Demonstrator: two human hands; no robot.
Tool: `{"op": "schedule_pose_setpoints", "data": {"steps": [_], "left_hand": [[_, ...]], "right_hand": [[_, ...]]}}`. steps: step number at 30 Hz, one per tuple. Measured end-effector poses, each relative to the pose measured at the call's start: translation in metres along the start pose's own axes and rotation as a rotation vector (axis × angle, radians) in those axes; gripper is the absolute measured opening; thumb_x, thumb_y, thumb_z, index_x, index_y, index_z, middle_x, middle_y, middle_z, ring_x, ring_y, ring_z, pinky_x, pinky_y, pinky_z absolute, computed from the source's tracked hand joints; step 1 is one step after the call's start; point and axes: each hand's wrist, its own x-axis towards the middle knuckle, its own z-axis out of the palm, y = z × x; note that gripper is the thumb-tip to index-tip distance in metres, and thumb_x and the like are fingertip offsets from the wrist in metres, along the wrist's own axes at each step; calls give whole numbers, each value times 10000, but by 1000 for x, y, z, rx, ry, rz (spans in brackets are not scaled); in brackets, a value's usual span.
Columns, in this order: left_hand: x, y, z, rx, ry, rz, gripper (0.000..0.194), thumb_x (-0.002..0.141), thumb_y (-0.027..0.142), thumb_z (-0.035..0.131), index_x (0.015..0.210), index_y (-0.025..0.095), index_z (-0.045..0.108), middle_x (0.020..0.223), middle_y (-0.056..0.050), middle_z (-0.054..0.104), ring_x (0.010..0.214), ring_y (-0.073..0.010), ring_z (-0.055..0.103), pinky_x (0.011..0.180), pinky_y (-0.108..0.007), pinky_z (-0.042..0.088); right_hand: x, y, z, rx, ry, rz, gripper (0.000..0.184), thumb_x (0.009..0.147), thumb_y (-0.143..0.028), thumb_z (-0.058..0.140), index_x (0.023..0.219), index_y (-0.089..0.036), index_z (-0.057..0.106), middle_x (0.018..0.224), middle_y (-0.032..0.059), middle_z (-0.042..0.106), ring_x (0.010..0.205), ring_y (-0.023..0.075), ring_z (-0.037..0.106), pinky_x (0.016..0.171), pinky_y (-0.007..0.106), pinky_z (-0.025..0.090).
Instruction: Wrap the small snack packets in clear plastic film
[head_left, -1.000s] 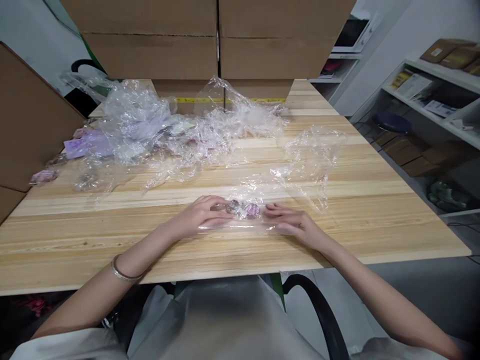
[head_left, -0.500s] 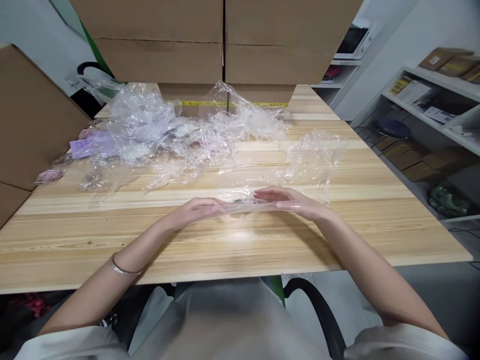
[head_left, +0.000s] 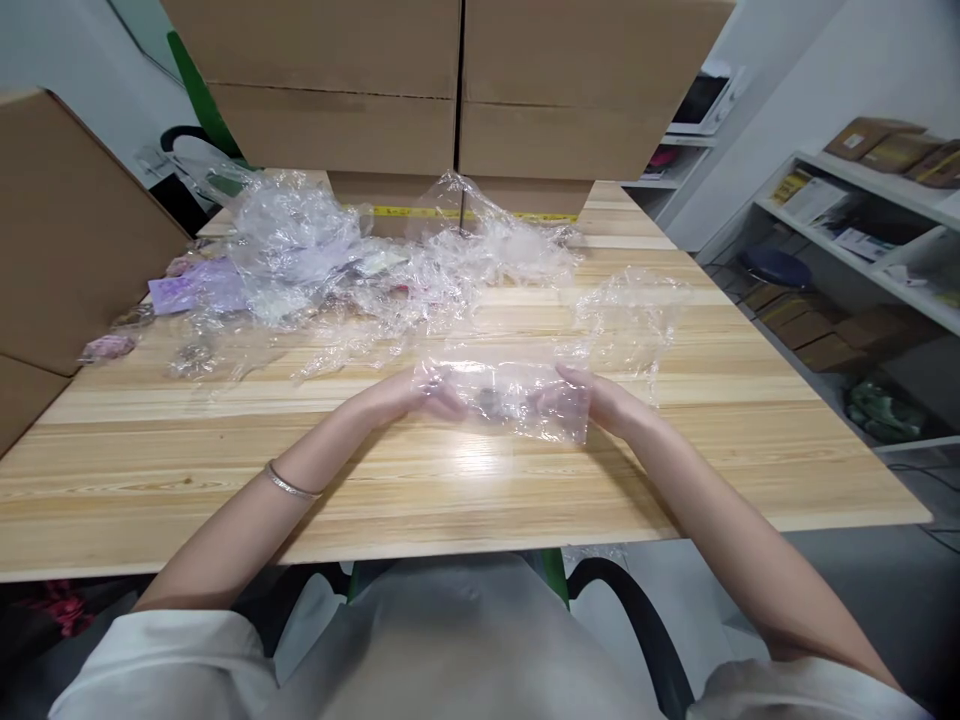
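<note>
My left hand (head_left: 405,398) and my right hand (head_left: 600,400) each grip one end of a clear plastic bag (head_left: 502,390), held just above the wooden table (head_left: 450,480). A small dark item shows dimly through the film near the bag's middle. The fingers of both hands are closed on the plastic and partly veiled by it. A silver bangle (head_left: 289,483) sits on my left wrist.
A heap of crumpled clear plastic (head_left: 337,260) with purple packets (head_left: 196,288) lies at the back left. Another loose sheet (head_left: 630,310) lies right of centre. Cardboard boxes (head_left: 450,90) stand along the far edge and at the left. Shelves with boxes (head_left: 862,210) are at the right.
Both hands have lifted the bag from flat on the table and turned it up facing me, moving slightly away from me. The small item is now inside the raised film.
</note>
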Motion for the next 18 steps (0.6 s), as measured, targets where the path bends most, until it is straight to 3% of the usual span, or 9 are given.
{"op": "schedule_pose_setpoints", "data": {"steps": [3, 6, 9, 12, 14, 18], "left_hand": [[5, -4, 4, -119, -31, -131, 516, 905, 552, 491, 689, 156, 740, 795, -138, 766, 810, -257, 735, 879, -420, 519], [10, -4, 9, -102, 86, -159, 352, 812, 493, 643, 817, 154, 733, 853, -94, 762, 772, -231, 712, 807, -381, 519], [14, -2, 17, -77, 150, -75, 349, 743, 438, 732, 963, 168, 718, 1039, -79, 749, 909, -229, 691, 789, -331, 511], [20, -2, 25, -162, 152, -40, 394, 779, 456, 697, 1070, 191, 715, 1197, -73, 719, 1090, -242, 651, 861, -317, 503], [24, -3, 28, -196, 149, -53, 393, 829, 506, 627, 1036, 190, 736, 1180, -81, 732, 1111, -255, 650, 879, -329, 506], [32, -8, 30, -172, 111, -87, 447, 889, 541, 513, 908, 174, 767, 1017, -103, 778, 984, -254, 703, 819, -338, 532]], "right_hand": [[3, 10, -2, 80, 133, -17, 271, 815, -462, 692, 917, -215, 735, 1069, 125, 750, 1015, 292, 708, 1006, 478, 516], [2, 11, -1, 5, 221, -189, 440, 700, -387, 806, 1111, -267, 706, 1225, 65, 706, 1129, 278, 663, 1037, 459, 495], [-3, 3, 0, -35, 131, -237, 401, 764, -551, 710, 1037, -260, 750, 1226, 60, 710, 1203, 299, 619, 1074, 457, 454], [-2, -4, -5, 34, -48, -132, 653, 805, -796, 466, 883, -229, 779, 1154, 104, 738, 1181, 335, 631, 1040, 461, 474], [3, -6, -10, 69, -79, -74, 737, 778, -864, 396, 801, -225, 764, 1054, 127, 762, 1139, 343, 652, 1020, 470, 484], [16, -2, -17, 14, -12, -56, 626, 800, -797, 472, 740, -233, 738, 958, 116, 773, 1022, 305, 695, 973, 430, 514]]}}
